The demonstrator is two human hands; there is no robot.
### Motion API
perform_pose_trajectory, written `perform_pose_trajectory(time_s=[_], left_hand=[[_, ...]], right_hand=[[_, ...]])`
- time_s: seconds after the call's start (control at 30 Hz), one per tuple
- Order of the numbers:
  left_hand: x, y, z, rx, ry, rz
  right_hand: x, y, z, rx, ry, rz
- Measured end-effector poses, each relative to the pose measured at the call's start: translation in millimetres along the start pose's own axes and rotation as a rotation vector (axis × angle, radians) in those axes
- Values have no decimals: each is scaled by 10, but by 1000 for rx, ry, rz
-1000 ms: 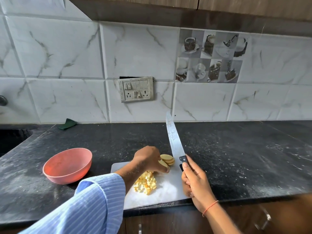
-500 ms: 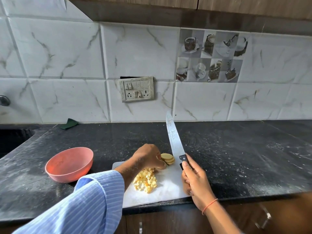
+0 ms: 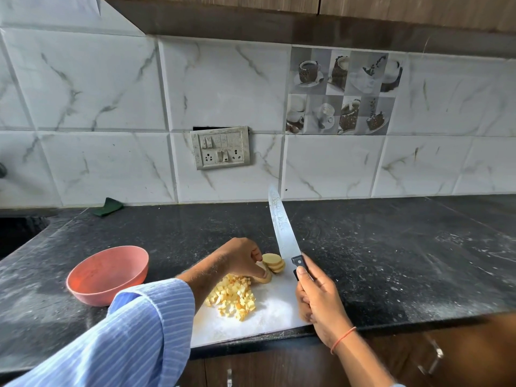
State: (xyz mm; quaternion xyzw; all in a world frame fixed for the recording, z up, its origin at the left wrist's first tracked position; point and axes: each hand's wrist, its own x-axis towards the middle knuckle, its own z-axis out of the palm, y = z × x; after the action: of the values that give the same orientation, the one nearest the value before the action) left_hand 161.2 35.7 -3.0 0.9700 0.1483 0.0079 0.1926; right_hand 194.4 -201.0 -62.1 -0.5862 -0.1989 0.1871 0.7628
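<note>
– Head view: what is the right hand (image 3: pixel 318 300) doing?

– It is gripping the black handle of a long knife (image 3: pixel 282 233), fingers wrapping round it and the thumb lying along the top. The blade is pointing away from the person toward the tiled wall, leaning slightly left, and its heel is sitting just beside a small stack of round slices (image 3: pixel 273 262).

– And the left hand (image 3: pixel 243 258)?

– It is reaching in from a blue striped sleeve (image 3: pixel 134 331), with its fingers curling down and pinching a pale end piece (image 3: pixel 264 276) that is lying on the board. That piece is touching the left side of the stack.

– Where is all this sitting?

– On a white cutting board (image 3: pixel 273 311) at the front edge of a dark speckled countertop (image 3: pixel 391 261). The slices are lying at the far end of the board, overlapping one another. A heap of yellow diced cubes (image 3: pixel 233 298) is lying nearer the person, under the left wrist.

– Is the blade touching the slices?

– I cannot tell; it is looking very close, at most grazing the right edge of the stack.

– What else is showing?

– A pink bowl (image 3: pixel 107 275) is standing on the counter left of the board, tilting a little. A green cloth (image 3: pixel 108 207) is lying by the wall, and a switch plate (image 3: pixel 220 148) is hanging above the counter. An orange thread (image 3: pixel 342 337) is circling the right wrist.
</note>
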Motion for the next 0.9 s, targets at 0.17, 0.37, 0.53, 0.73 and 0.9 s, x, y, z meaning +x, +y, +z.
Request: perform_pose_trajectory(time_s=[0.17,0.37,0.53,0.73,0.9], left_hand=[[-10,5,46,52,-59,3],[-56,21,51,115,-97,19],[-53,-20,-4,156,-111,81],[-56,3,87,99,-123,45],[-33,26,119,98,-128,48]], right_hand=[[5,9,1,13,-10,-3],[5,4,4,1,-10,-10],[10,10,0,-12,-2,-9],[12,21,-7,-47,14,-47],[-4,-10,11,-51,12,-60]])
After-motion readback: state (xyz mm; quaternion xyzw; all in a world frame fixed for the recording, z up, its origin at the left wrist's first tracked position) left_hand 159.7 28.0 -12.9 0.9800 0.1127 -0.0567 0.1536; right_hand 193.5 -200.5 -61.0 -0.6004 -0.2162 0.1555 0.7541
